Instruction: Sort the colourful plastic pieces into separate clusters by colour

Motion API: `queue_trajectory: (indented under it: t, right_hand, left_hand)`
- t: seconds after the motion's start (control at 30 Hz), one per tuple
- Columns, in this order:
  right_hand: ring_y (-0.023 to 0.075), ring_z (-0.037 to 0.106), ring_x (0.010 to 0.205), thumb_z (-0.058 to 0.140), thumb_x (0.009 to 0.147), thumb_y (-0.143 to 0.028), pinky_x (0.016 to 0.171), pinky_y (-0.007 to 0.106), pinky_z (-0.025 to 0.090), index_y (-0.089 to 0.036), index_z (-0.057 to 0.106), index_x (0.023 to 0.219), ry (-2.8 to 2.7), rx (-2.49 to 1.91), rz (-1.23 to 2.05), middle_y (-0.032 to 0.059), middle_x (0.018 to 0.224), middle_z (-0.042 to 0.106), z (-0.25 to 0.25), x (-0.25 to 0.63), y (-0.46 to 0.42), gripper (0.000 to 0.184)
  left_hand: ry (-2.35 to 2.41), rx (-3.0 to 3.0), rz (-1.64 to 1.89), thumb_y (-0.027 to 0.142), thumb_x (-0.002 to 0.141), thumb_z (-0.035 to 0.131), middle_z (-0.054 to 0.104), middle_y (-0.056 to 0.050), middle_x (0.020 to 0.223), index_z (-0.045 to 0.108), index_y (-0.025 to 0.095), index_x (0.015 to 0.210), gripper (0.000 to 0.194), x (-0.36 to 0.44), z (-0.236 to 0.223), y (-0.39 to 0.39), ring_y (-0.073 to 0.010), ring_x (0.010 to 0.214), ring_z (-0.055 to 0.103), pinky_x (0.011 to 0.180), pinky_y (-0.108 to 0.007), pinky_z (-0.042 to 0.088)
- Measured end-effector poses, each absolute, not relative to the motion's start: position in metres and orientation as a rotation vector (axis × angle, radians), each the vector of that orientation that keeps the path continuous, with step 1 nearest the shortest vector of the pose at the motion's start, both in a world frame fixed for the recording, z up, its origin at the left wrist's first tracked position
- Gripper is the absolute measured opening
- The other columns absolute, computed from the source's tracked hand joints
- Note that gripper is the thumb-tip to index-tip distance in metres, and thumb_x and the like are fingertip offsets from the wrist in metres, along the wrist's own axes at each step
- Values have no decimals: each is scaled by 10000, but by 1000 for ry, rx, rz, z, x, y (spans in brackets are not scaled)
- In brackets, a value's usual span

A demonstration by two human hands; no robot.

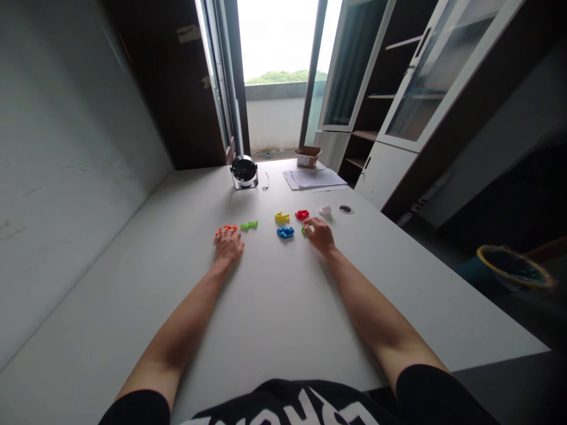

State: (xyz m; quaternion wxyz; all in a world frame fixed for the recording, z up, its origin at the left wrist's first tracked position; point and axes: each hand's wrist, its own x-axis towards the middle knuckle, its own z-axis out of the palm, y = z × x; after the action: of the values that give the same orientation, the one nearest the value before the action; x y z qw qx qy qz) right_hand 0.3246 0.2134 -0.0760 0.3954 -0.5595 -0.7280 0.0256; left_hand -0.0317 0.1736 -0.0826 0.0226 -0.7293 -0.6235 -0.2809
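Observation:
My left hand [229, 245] lies palm down on the table, fingers apart and stretched over some small orange plastic pieces [230, 227]. Part of the orange group is hidden beneath the fingers. Just to its right lies a row of small light green pieces [249, 225]. My right hand [319, 234] has thumb and fingers closed around a green plastic piece [303, 229], mostly covered by the fingertips. Between my hands sit a blue cluster [285, 232] and a yellow cluster [282, 218]. A red cluster [302, 215] and a pale pink cluster [325, 210] lie beyond my right hand.
On the white table [274, 307], a black round device on a stand [244, 171] is at the back, beside a thin cord [266, 182]. Papers [314, 178] and an open cardboard box [308, 156] are back right. A cable hole [346, 209] is near the right edge.

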Motion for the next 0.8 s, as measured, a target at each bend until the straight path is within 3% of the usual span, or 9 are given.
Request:
queue_trajectory:
  t: [0.3, 0.57, 0.8]
  right_hand:
    - [146, 581, 759, 533, 923, -172, 719, 246, 420, -219, 665, 899, -2255, -968, 297, 19, 849, 655, -64, 225, 162, 142]
    - [175, 566, 849, 579, 885, -161, 762, 268, 414, -213, 669, 919, -2448, -923, 139, 53, 919, 634, -75, 205, 147, 109]
    - [176, 555, 824, 576, 900, -180, 778, 277, 415, -206, 656, 865, -2456, -941, 121, 57, 880, 619, -77, 204, 147, 91]
  left_hand:
    - [-1782, -2371, -863, 250, 877, 551, 585, -94, 1327, 674, 228, 1112, 266, -25, -77, 173, -313, 1326, 405, 1162, -486, 277]
    - [-1764, -2448, -885, 225, 880, 537, 596, -111, 1307, 663, 221, 1181, 327, -12, -77, 189, -310, 1299, 440, 1153, -471, 307]
    - [-1785, -2514, -828, 192, 854, 556, 536, -102, 1427, 597, 247, 1291, 443, 2, -80, 221, -319, 1386, 355, 1180, -554, 204]
